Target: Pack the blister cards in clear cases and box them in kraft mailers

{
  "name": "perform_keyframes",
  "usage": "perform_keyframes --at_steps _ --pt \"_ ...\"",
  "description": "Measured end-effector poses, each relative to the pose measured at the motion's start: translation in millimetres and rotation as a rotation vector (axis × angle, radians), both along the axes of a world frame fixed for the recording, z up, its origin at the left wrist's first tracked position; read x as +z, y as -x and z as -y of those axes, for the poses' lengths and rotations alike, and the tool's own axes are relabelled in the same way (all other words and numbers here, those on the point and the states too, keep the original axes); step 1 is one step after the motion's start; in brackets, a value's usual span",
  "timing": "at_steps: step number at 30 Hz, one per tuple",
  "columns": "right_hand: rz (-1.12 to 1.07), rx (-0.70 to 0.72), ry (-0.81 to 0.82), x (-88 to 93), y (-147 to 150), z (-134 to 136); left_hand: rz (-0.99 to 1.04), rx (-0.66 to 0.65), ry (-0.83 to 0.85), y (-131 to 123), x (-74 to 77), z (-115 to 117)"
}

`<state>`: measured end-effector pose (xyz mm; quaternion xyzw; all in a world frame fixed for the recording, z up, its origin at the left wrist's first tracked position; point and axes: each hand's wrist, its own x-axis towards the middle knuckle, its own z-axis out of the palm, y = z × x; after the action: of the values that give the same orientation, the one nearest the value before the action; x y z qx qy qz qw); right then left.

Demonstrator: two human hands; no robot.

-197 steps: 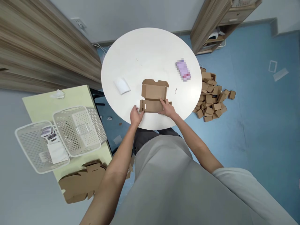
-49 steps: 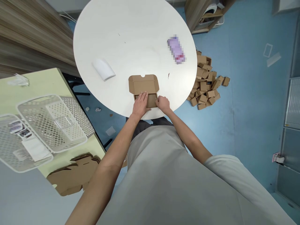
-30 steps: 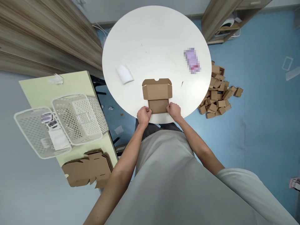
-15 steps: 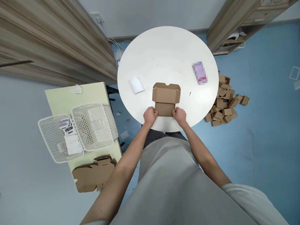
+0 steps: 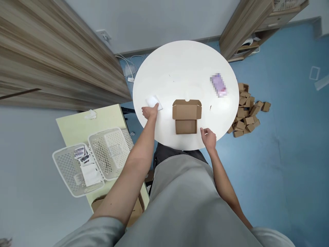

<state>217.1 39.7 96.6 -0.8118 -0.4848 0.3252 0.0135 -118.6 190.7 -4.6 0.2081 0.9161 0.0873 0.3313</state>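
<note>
On the white round table (image 5: 185,72) an open cardboard box (image 5: 186,127) stands with its lid (image 5: 186,111) folded back away from me. My left hand (image 5: 149,111) reaches to a flat white packet (image 5: 152,101) on the left of the table. Its fingers and thumb are spread at the packet's near edge, and the hand covers part of it. Just right of the box is my right hand (image 5: 209,138), off the cardboard, with fingers slightly bent and nothing in them.
A blurred purple item (image 5: 218,84) lies on the table's right side. Small boxes (image 5: 248,116) are heaped on the floor beyond. To the left, a pale yellow table (image 5: 74,127) bears white baskets (image 5: 77,171) and flat cardboard (image 5: 137,211). A wooden cabinet (image 5: 246,27) stands at the back right.
Both hands have let go of the box's sides. My left hand has moved left and forward to the white packet; my right hand has drawn a little to the right.
</note>
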Motion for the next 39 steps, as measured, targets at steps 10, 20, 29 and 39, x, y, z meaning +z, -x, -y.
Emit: perform_keyframes --at_steps 10,20,29,39 --pt "-0.089 0.014 -0.139 15.9 3 5 0.125 -0.096 -0.404 0 0.6 34" --pt "-0.593 0.636 -0.32 4.3 50 -27 0.601 -0.657 -0.44 -21 67.8 189" --pt "-0.654 0.552 -0.133 -29.5 23 -22 0.597 -0.479 -0.408 -80 69.5 163" --pt "-0.238 0.354 0.001 -60.1 25 -53 0.358 -0.366 -0.232 -136 29.4 115"
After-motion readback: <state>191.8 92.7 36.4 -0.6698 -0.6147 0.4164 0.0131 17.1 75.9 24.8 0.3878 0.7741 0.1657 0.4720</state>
